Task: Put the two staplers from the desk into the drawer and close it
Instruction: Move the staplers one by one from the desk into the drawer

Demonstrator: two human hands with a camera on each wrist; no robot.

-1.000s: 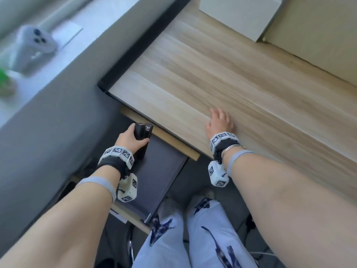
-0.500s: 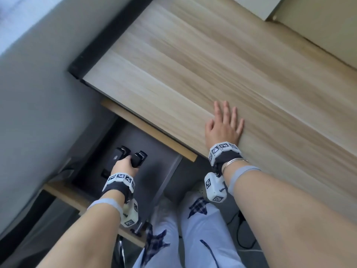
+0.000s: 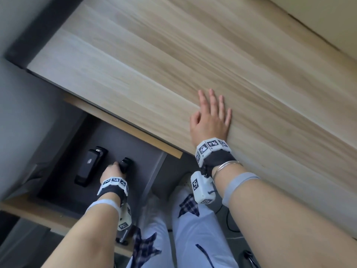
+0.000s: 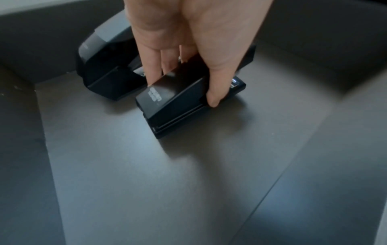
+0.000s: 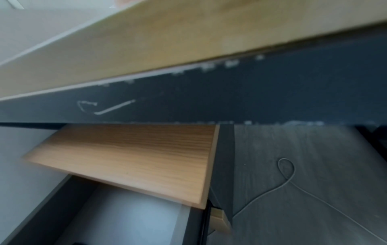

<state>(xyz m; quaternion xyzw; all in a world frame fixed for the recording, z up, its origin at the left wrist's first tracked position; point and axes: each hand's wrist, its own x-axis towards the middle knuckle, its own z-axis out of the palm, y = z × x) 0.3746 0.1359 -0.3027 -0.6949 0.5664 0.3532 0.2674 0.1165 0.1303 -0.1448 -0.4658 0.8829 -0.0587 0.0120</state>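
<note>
Two black plastic staplers lie inside the open dark grey drawer (image 3: 58,151), set below the front edge of the light wood-grain worktop (image 3: 173,64). The larger black stapler (image 3: 89,167), with a glossy top and a metal glint at its far end, rests flat on the drawer floor towards the left side, its long axis running front to back. The smaller black stapler (image 3: 125,163) sits just to its right; in the left wrist view the two (image 4: 104,66) (image 4: 178,106) are close together, and whether they touch cannot be told. The left hand (image 3: 112,171) reaches down into the drawer and pinches the smaller stapler, thumb (image 4: 217,79) on one long side and fingers (image 4: 155,66) on the other, the stapler's base resting on or just above the drawer floor; pale lettering shows on its upper face. The right hand (image 3: 210,120) lies palm down on the worktop near its front edge, fingers straight and slightly spread, holding nothing. Both wrists carry white marker-patterned camera bands, and a silver bangle (image 3: 228,164) sits on the right wrist. The right wrist view shows the underside of the worktop (image 5: 146,41), the drawer's pale wooden panel (image 5: 136,157) and a thin cable (image 5: 293,179) looped on the grey floor. The person's legs in pale trousers (image 3: 193,238) with dark checked patches appear below the worktop edge
</note>
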